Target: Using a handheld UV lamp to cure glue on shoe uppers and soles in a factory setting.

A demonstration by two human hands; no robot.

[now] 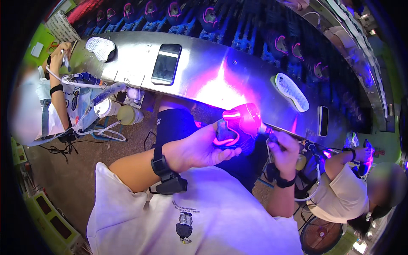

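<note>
My left hand (206, 148) grips a dark shoe upper (245, 123) from the left side, fingers under it. Pink and orange edging glows on the shoe under violet-pink light. My right hand (284, 149) is closed around a slim dark-handled tool (266, 130), its end up against the shoe's right side; that tip is too small to make out. Just beyond the hands runs a metal bench (204, 55), with a bright pink glare on it. A white shoe sole (291, 92) lies there to the right of the shoe.
A phone (166, 63) and another white sole (100, 48) lie on the bench to the left; a second phone (323, 120) is far right. Behind stands a rack with several shoes (209, 19). Co-workers sit either side. White cups (107, 107) hang left; a fan (321, 234) stands lower right.
</note>
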